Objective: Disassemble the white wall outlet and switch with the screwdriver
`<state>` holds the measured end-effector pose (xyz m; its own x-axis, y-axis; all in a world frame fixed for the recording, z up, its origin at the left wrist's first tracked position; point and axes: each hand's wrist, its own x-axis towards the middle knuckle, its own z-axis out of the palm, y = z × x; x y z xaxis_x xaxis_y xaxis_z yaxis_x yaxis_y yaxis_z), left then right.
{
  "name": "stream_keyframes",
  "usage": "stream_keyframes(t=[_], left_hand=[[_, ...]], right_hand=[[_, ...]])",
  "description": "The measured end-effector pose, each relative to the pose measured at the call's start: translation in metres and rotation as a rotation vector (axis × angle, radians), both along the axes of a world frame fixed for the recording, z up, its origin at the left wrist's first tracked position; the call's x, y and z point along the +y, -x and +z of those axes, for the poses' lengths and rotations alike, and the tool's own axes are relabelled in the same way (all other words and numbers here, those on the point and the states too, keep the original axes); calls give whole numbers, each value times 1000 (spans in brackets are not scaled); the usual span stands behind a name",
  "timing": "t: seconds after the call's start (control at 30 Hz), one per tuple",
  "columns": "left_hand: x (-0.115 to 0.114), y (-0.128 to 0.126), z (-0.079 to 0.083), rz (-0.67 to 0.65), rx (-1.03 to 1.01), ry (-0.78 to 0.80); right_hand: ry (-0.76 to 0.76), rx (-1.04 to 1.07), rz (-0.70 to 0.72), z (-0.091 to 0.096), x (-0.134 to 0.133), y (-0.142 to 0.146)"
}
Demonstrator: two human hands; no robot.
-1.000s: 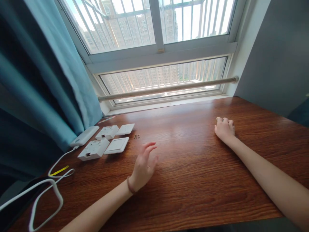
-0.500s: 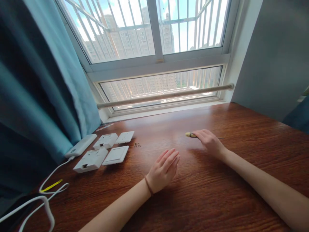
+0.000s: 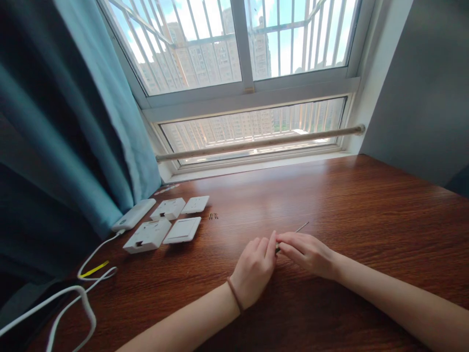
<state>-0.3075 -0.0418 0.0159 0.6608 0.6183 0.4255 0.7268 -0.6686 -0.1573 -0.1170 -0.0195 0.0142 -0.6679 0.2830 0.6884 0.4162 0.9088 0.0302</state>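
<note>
Both of my hands meet above the front middle of the table around a screwdriver (image 3: 302, 227). Its thin metal shaft sticks out past my right fingers, toward the far right, and a bit of its yellow and black handle shows between the hands. My right hand (image 3: 309, 254) is closed on the screwdriver. My left hand (image 3: 255, 266), with a brown band at the wrist, is closed at the handle's end, its fingertips touching my right fingers. Most of the handle is hidden by the fingers.
On the left lie two white boxes (image 3: 147, 235), a white switch panel (image 3: 182, 230) and a white socket panel (image 3: 196, 204). Several small screws (image 3: 213, 216) lie beside them. Farther left are a white power bank (image 3: 135, 214), a white cable (image 3: 88, 305) and a yellow strip (image 3: 94, 269).
My right hand has brought the screwdriver leftward and nearer to me, to my left hand. My left hand has closed at its handle. The view has shifted slightly.
</note>
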Motion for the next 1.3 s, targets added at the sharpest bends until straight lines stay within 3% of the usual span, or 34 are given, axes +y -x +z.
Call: stream_keyframes(t=[0.13,0.3,0.4,0.77,1.13,1.23,1.3], left_hand=[[16,11,8,219,-4,217],[50,42,16,591,82,301],[66,58,17,719,130,337],[86,81,20,863,177,416],[88,88,17,894,181,371],[86,85,12,907,171,326],[85,80,11,917,163,301]], right_hand=[[-27,45,-110,-4,7,-9],[66,93,-192,-9,16,-20],[127,78,-163,-10,15,-18],[179,73,-133,-7,12,-14],[175,43,-140,-11,14,-13],[103,45,-165,-1,18,-18],[24,88,-197,17,17,-29]])
